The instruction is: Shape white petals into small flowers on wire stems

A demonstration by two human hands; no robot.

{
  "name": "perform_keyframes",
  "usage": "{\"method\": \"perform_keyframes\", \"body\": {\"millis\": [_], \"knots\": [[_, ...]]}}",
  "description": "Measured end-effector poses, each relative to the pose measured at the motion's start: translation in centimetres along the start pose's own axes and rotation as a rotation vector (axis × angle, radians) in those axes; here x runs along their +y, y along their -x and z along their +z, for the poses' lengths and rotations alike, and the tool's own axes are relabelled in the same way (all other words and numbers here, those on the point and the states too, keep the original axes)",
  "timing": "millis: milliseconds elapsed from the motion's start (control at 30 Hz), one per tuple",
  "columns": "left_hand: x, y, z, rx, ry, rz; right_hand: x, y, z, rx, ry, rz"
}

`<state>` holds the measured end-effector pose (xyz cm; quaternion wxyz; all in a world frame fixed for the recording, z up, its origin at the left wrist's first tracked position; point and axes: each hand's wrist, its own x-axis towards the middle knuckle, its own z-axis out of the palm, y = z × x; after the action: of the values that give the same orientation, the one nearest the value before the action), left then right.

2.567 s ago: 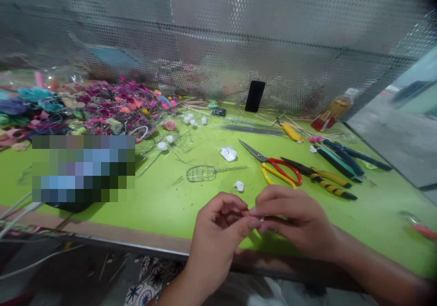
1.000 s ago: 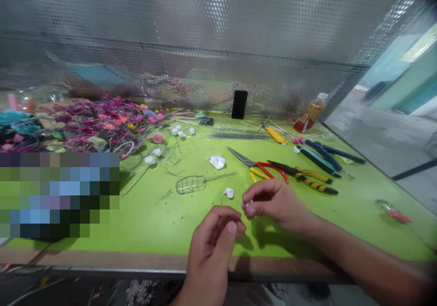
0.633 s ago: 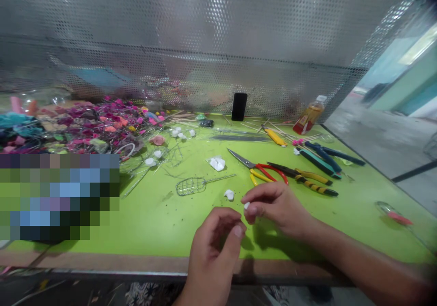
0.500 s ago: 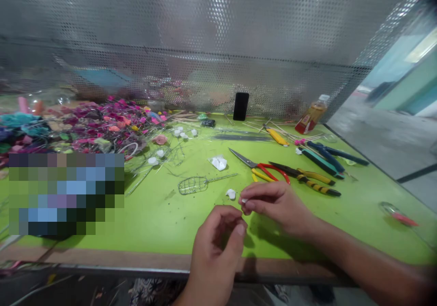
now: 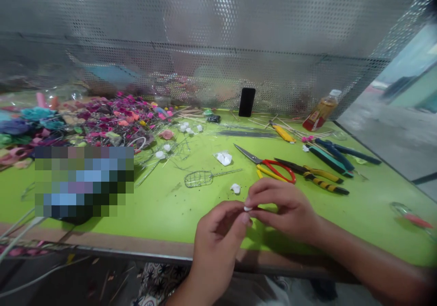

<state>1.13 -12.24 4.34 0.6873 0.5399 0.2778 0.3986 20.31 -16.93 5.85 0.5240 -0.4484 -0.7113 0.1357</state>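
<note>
Pinching white scrap (image 5: 247, 209) | right hand (image 5: 283, 210) clenched on it | left hand (image 5: 218, 237) beside, grip unclear

Viewing the feed from my remote station, I log a tall perforated metal screen (image 5: 218, 37) standing along the far side of the lime-green counter (image 5: 372, 228), its surface carrying blurred reflections and a sheen. The counter has a brown front edge (image 5: 112, 247) with a metal strip. To the right, a grey concrete floor (image 5: 399, 133) runs toward a pale green wall (image 5: 416, 99). Dark floor (image 5: 58, 283) shows below the counter.
</note>
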Motion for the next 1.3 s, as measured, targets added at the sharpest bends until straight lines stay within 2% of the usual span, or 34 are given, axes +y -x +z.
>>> {"method": "perform_keyframes", "body": {"millis": [200, 300, 367, 467, 500, 567, 633, 667, 733, 800, 833, 933, 1100, 1300], "knots": [[0.4, -0.3, 0.0, 0.024, -0.099, 0.080, -0.4, -0.1, -0.8, -0.130, 0.140, -0.149], [0.5, -0.3, -0.1, 0.024, -0.170, 0.121, -0.9, -0.2, -1.1, -0.158, 0.157, -0.168], [0.6, -0.2, -0.3, 0.039, -0.202, 0.146, -0.9, -0.3, -1.5, -0.014, 0.087, -0.074], [1.4, -0.1, -1.2, 0.030, -0.321, 0.217, -0.2, -0.6, -2.2, 0.365, -0.083, 0.190], [1.8, -0.2, -1.7, -0.003, -0.415, 0.273, 0.2, -0.7, -2.5, 0.451, -0.136, 0.273], [2.8, -0.9, -2.4, -0.063, -0.636, 0.462, 0.9, -0.8, -2.7, 0.509, -0.213, 0.398], [3.6, -2.2, -2.8, -0.121, -0.877, 0.628, 1.3, -0.9, -2.6, 0.482, -0.258, 0.481], [3.9, -3.0, -2.8, -0.144, -1.012, 0.659, 1.3, -0.9, -2.4, 0.451, -0.267, 0.505], [4.0, -4.8, -2.5, -0.201, -1.308, 0.604, 1.1, -1.0, -1.9, 0.387, -0.270, 0.517], [3.7, -6.5, -1.8, -0.364, -1.572, 0.469, 0.8, -0.9, -1.5, 0.351, -0.266, 0.509], [3.5, -7.1, -1.6, -0.408, -1.602, 0.449, 0.6, -0.9, -1.4, 0.344, -0.265, 0.504], [2.8, -8.0, -1.1, -0.475, -1.636, 0.427, 0.3, -0.9, -1.4, 0.341, -0.267, 0.485], [1.9, -7.7, -1.3, -0.530, -1.619, 0.418, 0.5, -0.8, -1.1, 0.308, -0.261, 0.483], [2.1, -7.5, -1.7, -0.539, -1.546, 0.409, 0.8, -0.7, -0.8, 0.224, -0.326, 0.501]]}}
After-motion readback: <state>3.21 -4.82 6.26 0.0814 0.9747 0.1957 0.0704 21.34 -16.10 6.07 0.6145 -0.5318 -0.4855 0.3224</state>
